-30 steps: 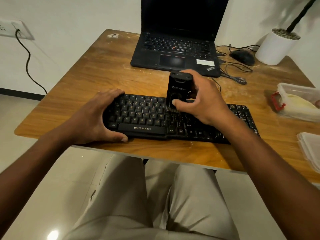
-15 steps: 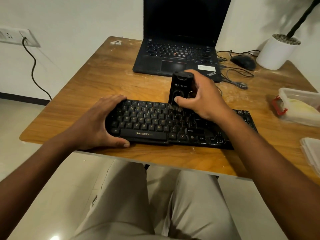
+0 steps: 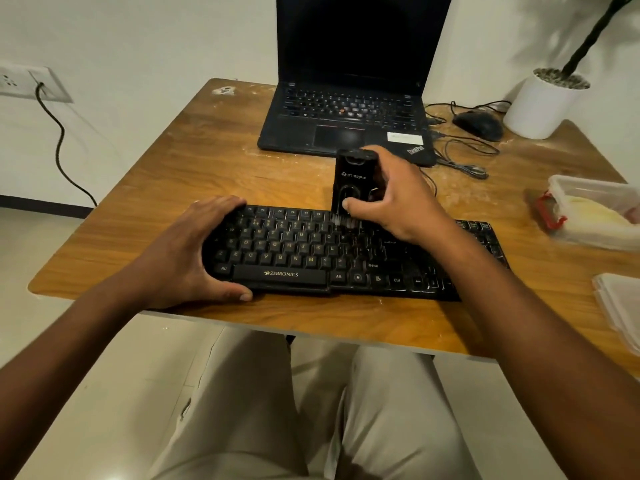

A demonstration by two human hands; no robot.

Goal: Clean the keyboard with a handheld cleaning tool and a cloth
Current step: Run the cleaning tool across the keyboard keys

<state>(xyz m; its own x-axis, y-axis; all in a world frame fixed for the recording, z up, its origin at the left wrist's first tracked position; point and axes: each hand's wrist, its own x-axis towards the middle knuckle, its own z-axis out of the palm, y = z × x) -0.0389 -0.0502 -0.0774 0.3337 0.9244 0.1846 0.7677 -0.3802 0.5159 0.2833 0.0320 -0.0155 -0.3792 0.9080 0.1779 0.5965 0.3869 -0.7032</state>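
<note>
While left hand (image 3: 180, 258) grips keyboard (image 3: 346, 258), right hand (image 3: 398, 202) holds cleaning tool (image 3: 353, 178) — lidless tub (image 3: 595, 216), yellow contents

Both hands (image 3: 194, 251) curled — gripping.

A wooden table (image 3: 214, 174), its top scuffed with pale marks, carries a black keyboard (image 3: 311, 258) along the near edge. An open laptop (image 3: 346, 129) sits at the far edge. Toward the far right corner lie a mouse (image 3: 479, 124), loose cables (image 3: 464, 157) and a white plant pot (image 3: 543, 105). Plastic containers (image 3: 595, 209) rest by the right edge.
</note>
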